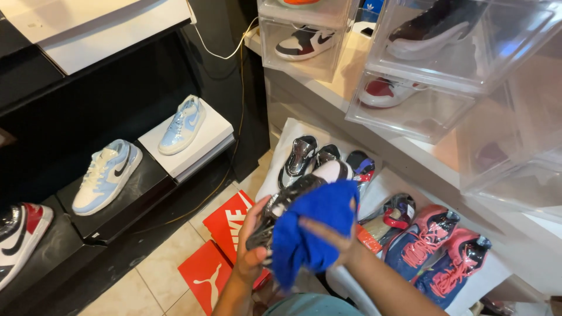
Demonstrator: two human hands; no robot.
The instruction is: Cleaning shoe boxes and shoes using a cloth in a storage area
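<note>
The left hand (250, 246) grips a dark shiny shoe (281, 205) from below, fingers curled round its side. The right hand (328, 237) presses a blue cloth (313, 231) against the shoe, fingers closed on the cloth. Below lie red boxes (225, 225); to the right, pink-laced shoes (436, 248).

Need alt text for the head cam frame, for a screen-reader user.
Seen from above, the left hand holds a shoe wrapped in clear plastic while the right hand presses a blue cloth over it. More sneakers sit around: pink-laced blue pairs on the floor, light blue ones on black shelves, others in clear boxes.
</note>
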